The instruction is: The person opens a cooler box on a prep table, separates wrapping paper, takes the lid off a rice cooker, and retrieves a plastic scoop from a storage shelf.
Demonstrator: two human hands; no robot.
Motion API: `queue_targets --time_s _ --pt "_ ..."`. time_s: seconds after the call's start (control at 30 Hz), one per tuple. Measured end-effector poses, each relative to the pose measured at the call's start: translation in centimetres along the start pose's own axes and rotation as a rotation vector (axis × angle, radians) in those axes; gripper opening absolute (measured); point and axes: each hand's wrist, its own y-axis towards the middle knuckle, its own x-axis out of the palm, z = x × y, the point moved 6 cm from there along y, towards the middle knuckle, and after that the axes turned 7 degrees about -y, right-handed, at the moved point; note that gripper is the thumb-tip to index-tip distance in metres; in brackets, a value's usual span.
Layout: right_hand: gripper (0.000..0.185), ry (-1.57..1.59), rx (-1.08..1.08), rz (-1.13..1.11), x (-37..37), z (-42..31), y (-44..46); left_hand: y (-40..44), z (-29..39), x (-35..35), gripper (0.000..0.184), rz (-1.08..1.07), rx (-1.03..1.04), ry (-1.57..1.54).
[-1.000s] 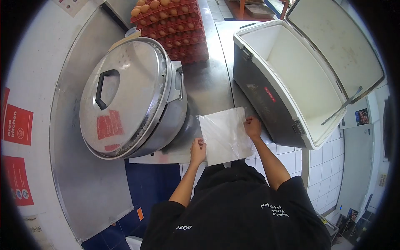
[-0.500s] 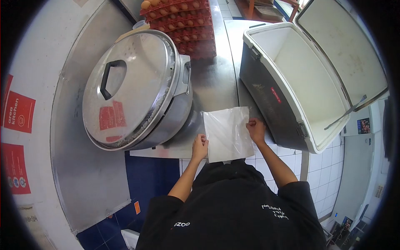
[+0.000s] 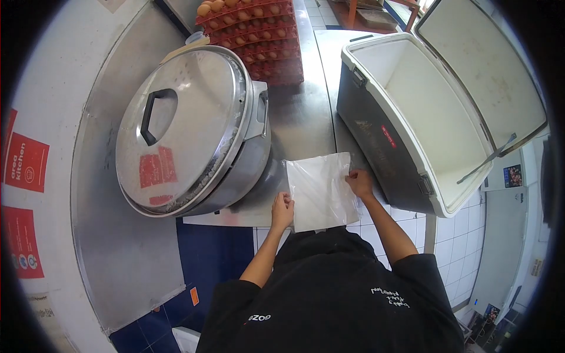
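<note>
A flat pack of white sheets in clear plastic [image 3: 321, 191] lies at the near edge of the steel table, in front of my body. Along its left edge, the curled fingers of my left hand [image 3: 283, 210] pinch the plastic. My right hand [image 3: 360, 183] grips the opposite edge, a little higher up, between thumb and fingers. Creases and shine show on the plastic near the right side. The fingertips of both hands are partly hidden.
A large lidded metal pot [image 3: 194, 129] stands left on the steel table [image 3: 300, 117]. Red trays of eggs [image 3: 253, 41] are stacked behind. To the right is a grey cooler box [image 3: 376, 141], its lid [image 3: 482, 65] raised. White tiles [image 3: 459, 253] cover the floor at right.
Both hands keep their hold on the pack's edges, and the pack has barely moved. The whole view has shifted slightly.
</note>
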Motion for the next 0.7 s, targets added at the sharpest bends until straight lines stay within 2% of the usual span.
queue_targets --time_s 0.2,0.37,0.47,0.7 --pt "0.018 0.044 -0.001 0.14 -2.2 -2.4 -2.3 0.1 -0.8 0.2 0.024 0.029 0.058 0.058" --pt "0.019 0.144 0.066 0.22 -2.0 -1.2 -2.5 -0.1 -0.6 0.2 0.024 0.028 0.006 0.013" --pt "0.023 0.122 0.03 0.235 -2.1 -1.5 -2.7 -0.1 -0.8 0.3 0.023 0.032 -0.003 0.012" --pt "0.027 0.061 -0.009 0.033 -1.7 -1.9 -2.1 0.0 -0.2 0.1 0.022 0.027 0.013 0.026"
